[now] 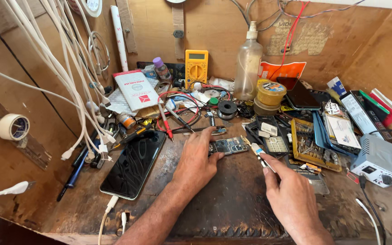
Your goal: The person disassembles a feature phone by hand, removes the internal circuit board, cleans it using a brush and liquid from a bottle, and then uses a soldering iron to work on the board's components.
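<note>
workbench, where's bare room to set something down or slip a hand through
Bare wood lies near the front edge of the workbench, between the left hand and right hand, and left of the black phone. Crowded: behind the circuit board and right around the screwdriver-bit case.

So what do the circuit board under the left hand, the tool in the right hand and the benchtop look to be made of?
Circuit board: dark laminate with shiny metal shields, judging by the glints. Tool in the right hand: looks like bare metal tweezers, pale and reflective, though blurred. Benchtop: worn, stained wood, with grain and chipped edges. The left hand steadies the board.
</note>
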